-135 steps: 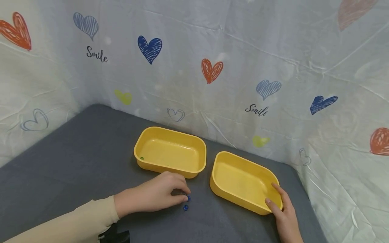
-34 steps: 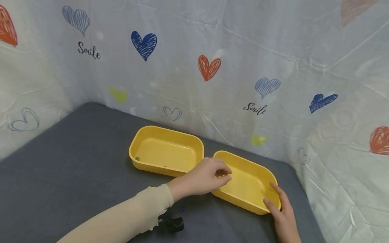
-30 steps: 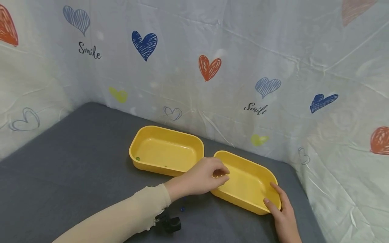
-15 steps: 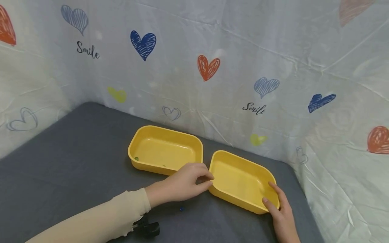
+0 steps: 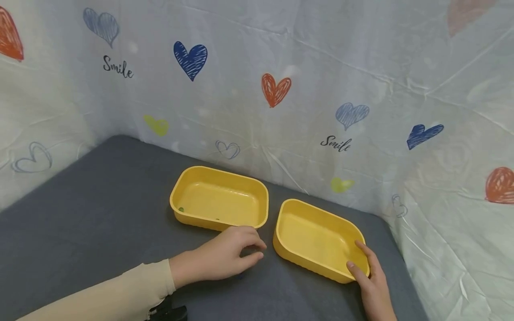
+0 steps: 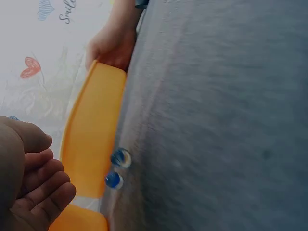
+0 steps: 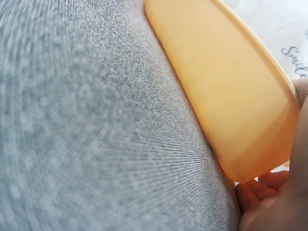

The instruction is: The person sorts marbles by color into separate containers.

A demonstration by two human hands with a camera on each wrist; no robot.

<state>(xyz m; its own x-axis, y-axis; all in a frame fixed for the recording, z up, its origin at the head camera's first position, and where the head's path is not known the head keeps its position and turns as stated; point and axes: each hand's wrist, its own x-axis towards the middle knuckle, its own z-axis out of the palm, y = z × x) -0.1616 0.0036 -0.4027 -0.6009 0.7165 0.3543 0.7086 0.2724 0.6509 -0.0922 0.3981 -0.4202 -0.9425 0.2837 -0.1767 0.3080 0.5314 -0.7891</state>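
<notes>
My left hand (image 5: 222,254) hovers over the table just in front of the left yellow container (image 5: 263,203), its thumb and fingers apart. In the left wrist view, this hand's loosely bent fingers (image 6: 45,187) hold nothing. Close beyond them lie two blue and clear marbles (image 6: 114,179) on the cloth; in the head view the hand mostly hides them. My right hand (image 5: 373,281) grips the near right corner of the right yellow container (image 5: 313,265), thumb over the rim. No marble shows inside that container. A green marble (image 5: 181,209) lies in the left container's left corner.
Dark grey cloth (image 5: 100,214) covers the table. A pale curtain (image 5: 241,125) printed with hearts hangs right behind both containers. A black wrist-camera mount (image 5: 170,311) sits under the left sleeve. A dark speck shows by the left container's near wall.
From the marbles my left hand went right to over the right container's left end, then came back left and down to the marbles. My right hand has kept its grip.
</notes>
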